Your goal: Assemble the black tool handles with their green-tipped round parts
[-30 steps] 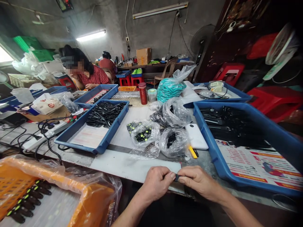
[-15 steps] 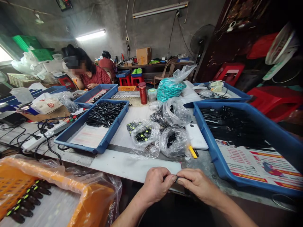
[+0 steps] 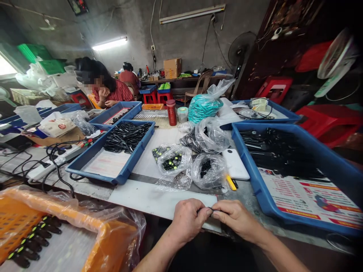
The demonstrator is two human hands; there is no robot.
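My left hand point(image 3: 188, 217) and my right hand point(image 3: 234, 217) meet at the near edge of the table, thumbs and fingers pinched on one small black piece point(image 3: 211, 210). Most of that piece is covered by my fingers, so its kind is hidden. Beneath and beyond them lies a white board point(image 3: 159, 200). Just past the board are an open plastic bag of black parts with yellow-green dots point(image 3: 172, 160) and another bag holding small black parts point(image 3: 205, 168). A yellow-and-black cutter point(image 3: 231, 183) lies beside that second bag.
Blue trays of black parts flank the middle, one left point(image 3: 119, 177) and one right point(image 3: 255, 181). An orange crate point(image 3: 104, 241) lined with plastic stands at lower left. A white phone point(image 3: 236, 164), a red bottle point(image 3: 171, 113) and a bag of teal pieces point(image 3: 204, 107) sit farther back. A co-worker point(image 3: 113, 90) sits beyond.
My hands stay nearly in place, both still pinching the black piece. The co-worker at back left has raised a hand to the face.
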